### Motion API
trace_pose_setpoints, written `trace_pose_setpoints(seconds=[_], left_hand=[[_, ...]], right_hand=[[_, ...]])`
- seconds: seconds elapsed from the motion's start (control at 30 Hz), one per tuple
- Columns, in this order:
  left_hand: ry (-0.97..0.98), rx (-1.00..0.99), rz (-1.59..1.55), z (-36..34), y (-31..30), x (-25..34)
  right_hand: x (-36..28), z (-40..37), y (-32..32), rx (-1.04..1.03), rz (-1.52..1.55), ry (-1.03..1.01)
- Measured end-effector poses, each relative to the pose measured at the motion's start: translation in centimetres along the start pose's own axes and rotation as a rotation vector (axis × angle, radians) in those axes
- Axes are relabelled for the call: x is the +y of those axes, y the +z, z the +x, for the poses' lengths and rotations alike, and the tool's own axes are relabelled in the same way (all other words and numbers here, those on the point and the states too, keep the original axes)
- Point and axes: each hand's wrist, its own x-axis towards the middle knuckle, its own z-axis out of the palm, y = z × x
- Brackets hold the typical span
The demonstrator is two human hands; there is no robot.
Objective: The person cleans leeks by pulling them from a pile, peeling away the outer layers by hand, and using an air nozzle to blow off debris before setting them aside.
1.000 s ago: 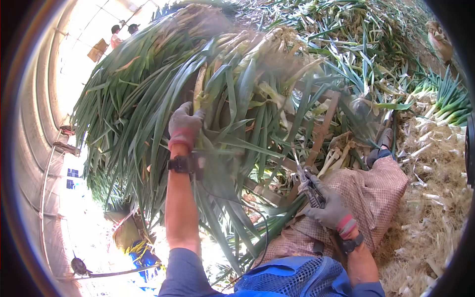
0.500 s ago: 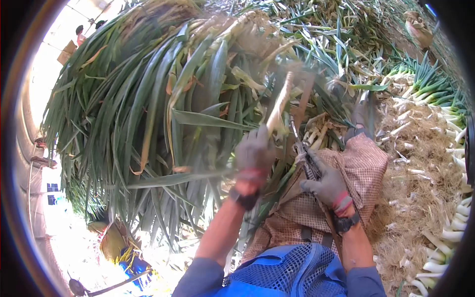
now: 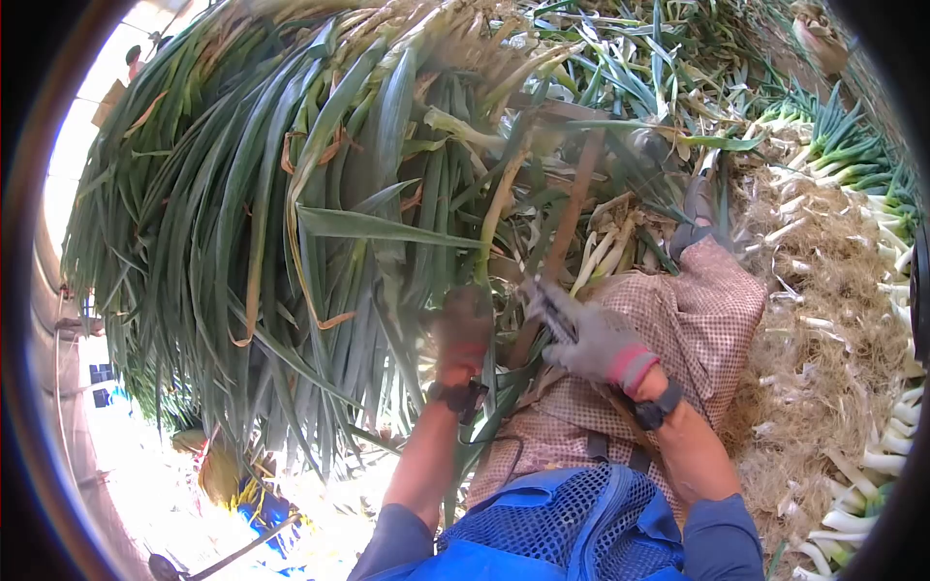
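Heap: a tall heap of green onions (image 3: 271,194), long leaves hanging down and pale root ends on top, fills the left and middle of the head view.
Left hand: the gloved left hand (image 3: 463,331), blurred, sits at the heap's lower right edge, its fingers closed round a single stalk (image 3: 496,218).
Stalk: it rises from that fist up into the heap, pale and yellowish against the dark leaves.
Right hand: the gloved right hand (image 3: 599,344) is just right of the heap's lower edge, fingers wrapped tight round the handles of the shears (image 3: 548,308).
Shears: the blades point up and left towards the heap, close to the held stalk; whether they touch it cannot be told.
Wooden slat: a brown wooden slat (image 3: 573,208) leans against the heap's right side, above the shears.
Lap: the person's checked trousers (image 3: 702,320) stretch away from the heap to the right, under the right hand.
Trimmings: dry, straw-coloured trimmings (image 3: 823,329) cover the ground well right of the heap.
Cleaned stalks: white trimmed stalks (image 3: 906,416) lie farthest from the heap, at the right edge.
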Motion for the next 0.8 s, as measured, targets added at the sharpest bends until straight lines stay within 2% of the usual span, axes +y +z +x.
trace_pose_setpoints(seconds=[0.03,0.13,0.2,0.3,0.5,0.6,0.7,0.8], left_hand=[[-0.058,-0.01,-0.016,0.1,0.4,-0.2],[-0.214,-0.038,-0.096,0.8,0.9,-0.2],[-0.293,-0.051,-0.212,1.6,1.2,0.3],[-0.134,-0.008,-0.114,3.1,3.1,-1.4],[-0.116,-0.097,0.005,4.3,2.0,1.2],[-0.086,-0.13,-0.087,4.9,1.5,1.2],[-0.136,-0.28,-0.234,5.0,-1.3,3.0],[-0.11,-0.308,-0.231,4.7,-1.9,3.3]], right_hand=[[-0.1,0.5,0.1,0.04,-0.005,0.041],[-0.4,0.7,-0.6,-0.1,0.037,-0.015],[-1.0,1.8,-0.6,0.018,-0.082,0.011],[-1.3,5.0,-1.9,0.125,-0.137,0.068],[-0.2,13.2,-5.8,0.291,-0.126,0.167],[-0.5,11.7,-6.5,0.241,-0.087,0.184],[0.4,8.7,-4.6,0.21,-0.09,0.111],[0.0,7.6,-4.1,0.179,-0.085,0.108]])
